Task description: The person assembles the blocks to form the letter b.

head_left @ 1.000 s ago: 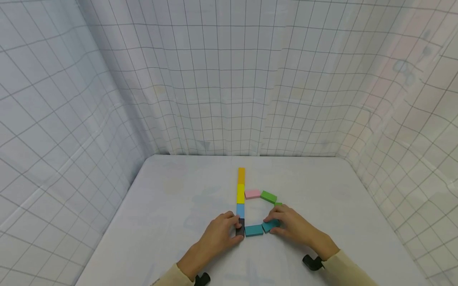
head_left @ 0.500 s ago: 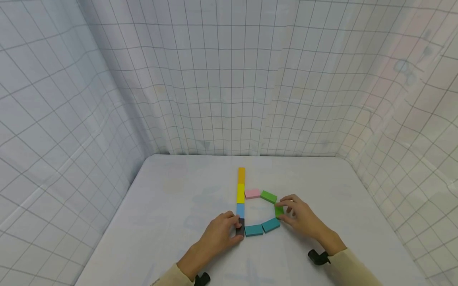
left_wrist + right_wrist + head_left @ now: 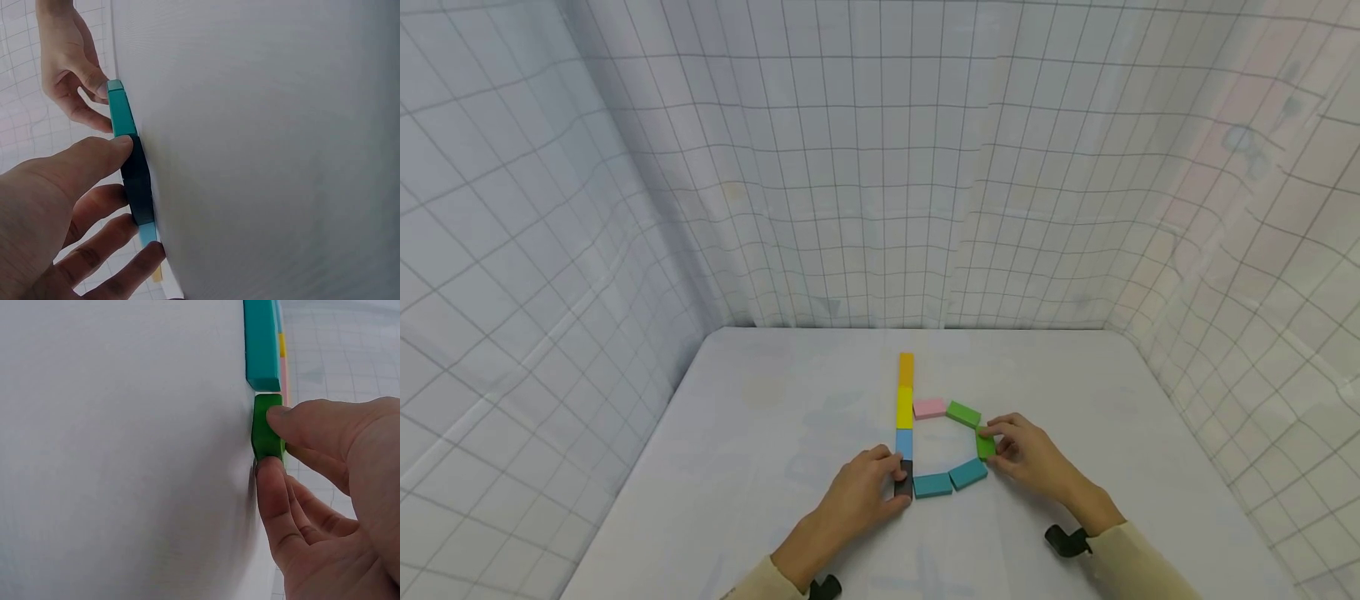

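My left hand [image 3: 859, 490] holds the black block [image 3: 904, 480] by its ends, the thumb at the near end. In the left wrist view that black block [image 3: 136, 181] lies flat between thumb and fingers. At the ring's right side, my right hand [image 3: 1036, 458] pinches a green block [image 3: 985, 443]; the right wrist view shows thumb and fingertips on this green block [image 3: 268, 425]. Beside it, a teal block [image 3: 968, 473] and a second teal block [image 3: 932, 485] curve toward the black one. Another green block [image 3: 963, 413] and a pink block [image 3: 929, 408] form the upper curve.
Above the black block, a light blue block [image 3: 904, 443], a yellow block [image 3: 905, 407] and an orange block [image 3: 907, 370] continue a straight column. All lie on a white-covered table [image 3: 775, 392]. Gridded white curtains [image 3: 880, 183] stand behind and at both sides.
My right hand has moved from the lower teal block up and right to the green block at the ring's right side. The left hand stays on the black block.
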Available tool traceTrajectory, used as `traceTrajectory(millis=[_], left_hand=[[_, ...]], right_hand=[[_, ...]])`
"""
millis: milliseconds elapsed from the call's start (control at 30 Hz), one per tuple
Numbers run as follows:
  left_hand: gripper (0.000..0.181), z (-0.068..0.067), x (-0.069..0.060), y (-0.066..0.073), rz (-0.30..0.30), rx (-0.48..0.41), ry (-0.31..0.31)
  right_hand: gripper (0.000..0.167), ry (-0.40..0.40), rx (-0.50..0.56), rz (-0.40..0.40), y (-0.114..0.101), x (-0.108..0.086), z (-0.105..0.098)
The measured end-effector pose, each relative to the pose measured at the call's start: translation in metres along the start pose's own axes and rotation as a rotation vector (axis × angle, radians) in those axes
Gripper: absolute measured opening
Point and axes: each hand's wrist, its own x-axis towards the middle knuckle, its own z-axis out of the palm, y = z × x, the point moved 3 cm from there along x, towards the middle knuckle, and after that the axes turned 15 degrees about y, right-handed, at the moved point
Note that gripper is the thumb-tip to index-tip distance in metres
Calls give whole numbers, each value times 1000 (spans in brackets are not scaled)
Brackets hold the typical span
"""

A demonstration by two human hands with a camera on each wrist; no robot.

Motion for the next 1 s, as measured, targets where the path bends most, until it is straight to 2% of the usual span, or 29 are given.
traceTrajectory(millis=[733,1000], left_hand=[[27,-2,0,2,-24,10,-4],[29,0,0,0,-18,11,-9]], right_hand=[[44,-6,10,19,3,-1,0],[46,-20,10,55,2,-1,0]])
